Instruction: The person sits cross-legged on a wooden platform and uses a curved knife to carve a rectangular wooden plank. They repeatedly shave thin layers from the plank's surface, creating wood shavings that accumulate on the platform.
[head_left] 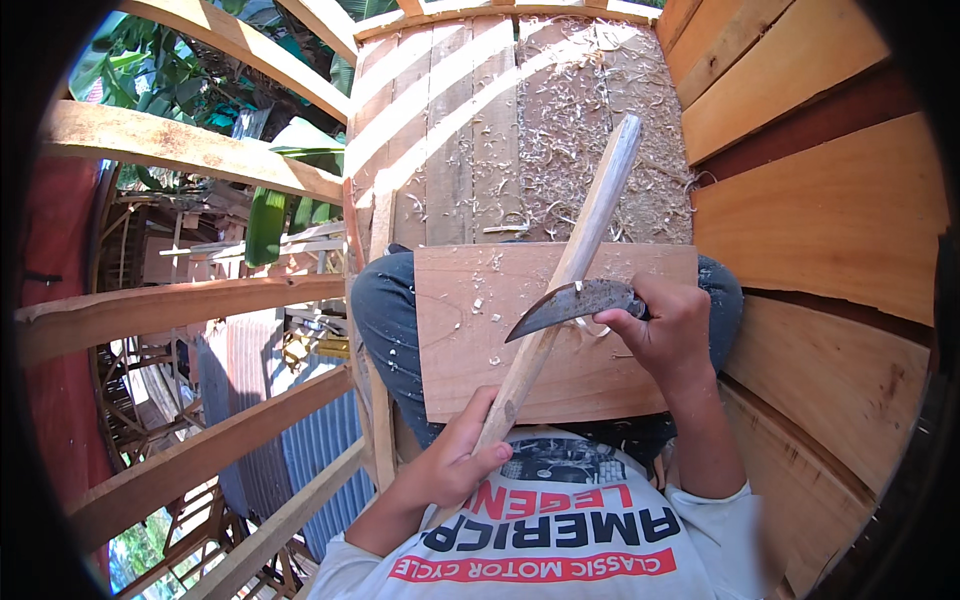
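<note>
A long wooden stick (598,205) slants from my belly up to the far right, over a wooden board (460,370) that lies across my lap. My left hand (463,450) is closed round the stick's near end. In my right hand (665,325) I grip the handle of a knife with a broad, dark curved blade (575,303). The blade lies across the middle of the stick, its tip pointing left. A pale curled shaving (590,328) hangs beside the stick just under the blade. Most of the knife's handle is hidden by my fingers.
Wood shavings (570,120) cover much of the plank floor (450,150) ahead, thickest at the far right. A plank wall (815,215) rises close on my right. On the left runs an open railing of wooden bars (190,300), with corrugated metal sheets (325,470) and plants beyond and below.
</note>
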